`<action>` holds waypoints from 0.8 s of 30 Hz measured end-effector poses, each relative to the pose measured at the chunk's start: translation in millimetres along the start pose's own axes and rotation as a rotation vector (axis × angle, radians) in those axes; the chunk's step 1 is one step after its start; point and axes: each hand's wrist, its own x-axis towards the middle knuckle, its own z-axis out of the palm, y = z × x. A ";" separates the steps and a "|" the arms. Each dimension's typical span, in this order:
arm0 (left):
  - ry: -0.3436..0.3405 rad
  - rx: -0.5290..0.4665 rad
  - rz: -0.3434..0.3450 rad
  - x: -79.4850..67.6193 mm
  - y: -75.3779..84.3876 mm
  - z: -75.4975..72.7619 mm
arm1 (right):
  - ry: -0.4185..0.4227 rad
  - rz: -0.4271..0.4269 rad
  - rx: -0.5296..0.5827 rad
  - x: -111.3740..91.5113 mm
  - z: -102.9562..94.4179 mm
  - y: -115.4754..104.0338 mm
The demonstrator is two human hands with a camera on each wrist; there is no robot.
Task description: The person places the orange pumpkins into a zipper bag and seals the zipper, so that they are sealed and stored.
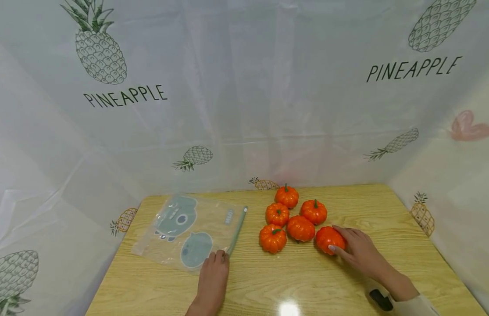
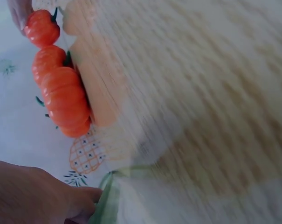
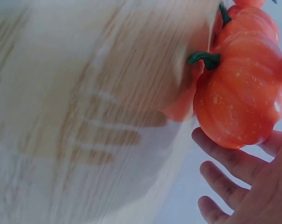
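Note:
A clear zip bag point(image 1: 218, 219) printed with blue-green cartoon figures lies flat on the left of the table. At the near end of its green zip edge point(image 2: 105, 205), my left hand point(image 1: 215, 275) pinches the bag. On the right, my right hand point(image 1: 360, 251) holds a shiny orange toy pumpkin point(image 1: 329, 240), thumb on the near side and fingers round the far side. Its green stem point(image 3: 206, 59) points sideways in the right wrist view, where the remaining fingers point(image 3: 220, 184) are spread below it.
Several more toy pumpkins point(image 1: 273, 238) stand in a cluster just left of the held one. The wooden table point(image 1: 252, 285) meets a white curtain point(image 1: 244, 109) with pineapple prints at the back and sides. A dark object point(image 1: 380, 300) is at the right sleeve.

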 end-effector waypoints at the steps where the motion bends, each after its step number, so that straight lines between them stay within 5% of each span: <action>1: 0.012 0.001 -0.006 0.0 -0.1 0.1 | 0.000 0.001 0.000 -0.4 -0.7 -0.2; 10: 0.191 -0.070 -0.067 2.1 -4.2 4.2 | 0.015 0.018 0.000 -2.7 -12.1 -2.8; 24: 0.322 -0.124 -0.066 7.8 -10.5 3.0 | 0.125 -0.058 0.004 1.7 -32.4 -16.3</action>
